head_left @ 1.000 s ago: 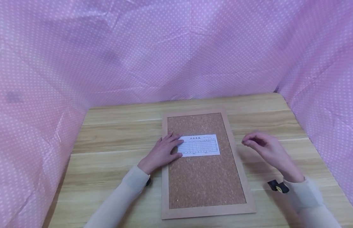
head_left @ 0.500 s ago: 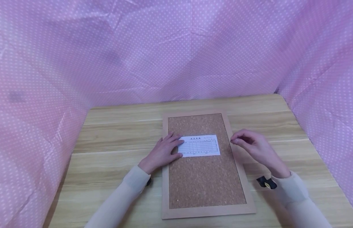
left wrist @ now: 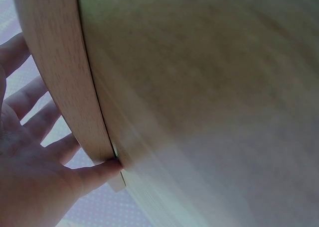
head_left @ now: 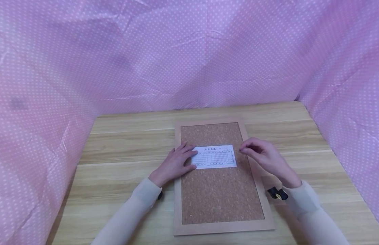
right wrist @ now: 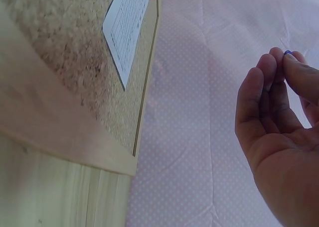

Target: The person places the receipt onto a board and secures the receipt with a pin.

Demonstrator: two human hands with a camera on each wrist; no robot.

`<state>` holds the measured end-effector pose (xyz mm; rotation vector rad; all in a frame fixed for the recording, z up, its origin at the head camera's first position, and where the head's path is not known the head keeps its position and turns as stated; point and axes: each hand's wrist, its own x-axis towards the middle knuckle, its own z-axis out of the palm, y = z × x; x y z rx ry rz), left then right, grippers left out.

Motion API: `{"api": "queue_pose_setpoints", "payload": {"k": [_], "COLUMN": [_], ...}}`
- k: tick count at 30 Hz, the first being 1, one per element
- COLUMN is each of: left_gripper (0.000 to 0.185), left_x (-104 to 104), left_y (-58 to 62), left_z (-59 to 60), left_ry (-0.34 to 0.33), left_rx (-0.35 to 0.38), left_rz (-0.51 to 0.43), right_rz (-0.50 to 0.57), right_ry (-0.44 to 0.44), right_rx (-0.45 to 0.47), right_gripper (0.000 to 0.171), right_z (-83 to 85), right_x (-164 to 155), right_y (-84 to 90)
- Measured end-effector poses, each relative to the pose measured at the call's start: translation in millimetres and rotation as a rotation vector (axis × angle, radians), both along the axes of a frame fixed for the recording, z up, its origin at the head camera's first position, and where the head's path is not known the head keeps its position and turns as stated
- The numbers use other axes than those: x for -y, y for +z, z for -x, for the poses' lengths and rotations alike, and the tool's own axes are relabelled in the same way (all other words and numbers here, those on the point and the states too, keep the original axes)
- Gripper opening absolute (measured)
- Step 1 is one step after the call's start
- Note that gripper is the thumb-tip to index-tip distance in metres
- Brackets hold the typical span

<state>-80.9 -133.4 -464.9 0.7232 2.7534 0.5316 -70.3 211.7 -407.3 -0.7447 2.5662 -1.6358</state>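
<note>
A white printed form (head_left: 213, 157) lies across the middle of a wood-framed cork board (head_left: 220, 197). My left hand (head_left: 174, 161) rests over the board's left side, fingers spread, with fingertips and thumb on the form's left edge. In the left wrist view the left hand (left wrist: 45, 162) shows beside the board's wooden frame (left wrist: 65, 72). My right hand (head_left: 267, 158) hovers over the board's right side, its fingertips close to the form's right edge. Between thumb and forefinger the right hand (right wrist: 279, 127) pinches a tiny blue piece (right wrist: 287, 52), mostly hidden by the fingers.
The board lies on a light wood-grain table (head_left: 125, 146). Pink cloth with white dots (head_left: 189, 61) hangs behind the table and along both sides. A black strap piece (head_left: 277, 193) shows at the right sleeve.
My right hand has moved left, from beside the board to over its right side near the form, still pinching. The left hand, form and board have stayed in place.
</note>
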Motion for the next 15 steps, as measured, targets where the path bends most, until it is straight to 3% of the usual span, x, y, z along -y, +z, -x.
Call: {"api": "queue_pose_setpoints", "payload": {"k": [15], "left_gripper": [0.059], "left_x": [0], "left_y": [1.5], "left_z": [-0.3], "left_ry": [0.002], "left_rx": [0.008], "left_rz": [-0.006], "right_rz": [-0.065], "right_ry": [0.025], "right_rx": [0.063], "right_gripper": [0.01], "right_z": [8.0], "right_x": [19], "right_y": [1.5]}}
